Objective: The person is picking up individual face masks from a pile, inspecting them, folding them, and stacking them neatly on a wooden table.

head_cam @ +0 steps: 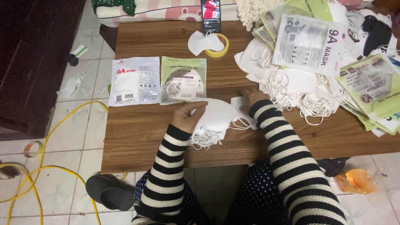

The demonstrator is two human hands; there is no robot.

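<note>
Left hand (pixel 188 116) grip: mask stack (pixel 214 118) (2 sealed packets (pixel 134 80) beside).

Surface (pixel 137 137): wood grain, matt brown. Masks (pixel 216 116): soft white cloth, matt; thin cord loops seen. Packets (pixel 135 80): glossy plastic film. Tape roll (pixel 223 49): yellow, smooth. Sleeves (pixel 287 154): striped knit. Floor (pixel 62 187): tiled, slight sheen.

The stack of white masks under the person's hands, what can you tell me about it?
The stack of white masks lies flat near the front edge of the wooden table. It looks like soft, thin fabric, folded into curved shapes and piled loosely. Thin white ear loops spill out in a tangle at its front and right side. The left hand rests on its left part, fingers curled over the top. The right hand is at its upper right, by a flat white piece. How many masks it holds cannot be told.
</note>
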